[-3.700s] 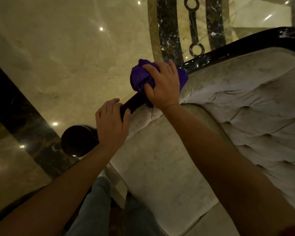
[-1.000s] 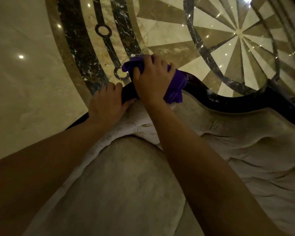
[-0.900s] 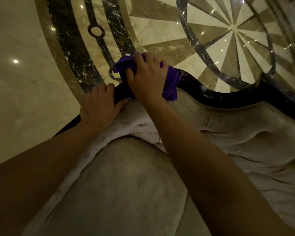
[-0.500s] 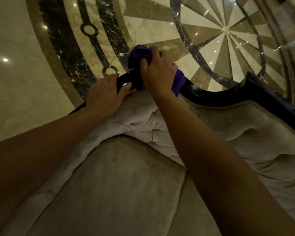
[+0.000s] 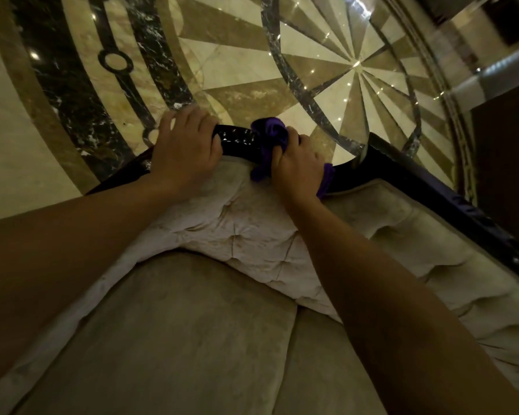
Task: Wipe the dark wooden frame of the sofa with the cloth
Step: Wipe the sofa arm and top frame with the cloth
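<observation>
A polished marble floor (image 5: 252,55) inlaid with dark bands, rings and a pale starburst fills the upper part of the view. In front of it stands the sofa, its pale tufted upholstery (image 5: 252,229) running across the middle and its smooth beige seat cushions (image 5: 177,339) filling the lower part. Along the top edge of the backrest runs the glossy dark wooden frame (image 5: 417,187), curving up to a crest at the centre and descending to the right.

Two bare forearms reach up from the bottom corners. The left hand (image 5: 186,148) lies over the frame left of the crest, fingers curled over the far side, its grip closed on the wood. The right hand (image 5: 300,166) sits just right of it, its grip clamped on the bunched purple cloth (image 5: 270,136), which is pressed against the frame at the crest. Cloth folds show above the knuckles and at both sides of the hand. A short shiny stretch of frame shows between the hands.
</observation>
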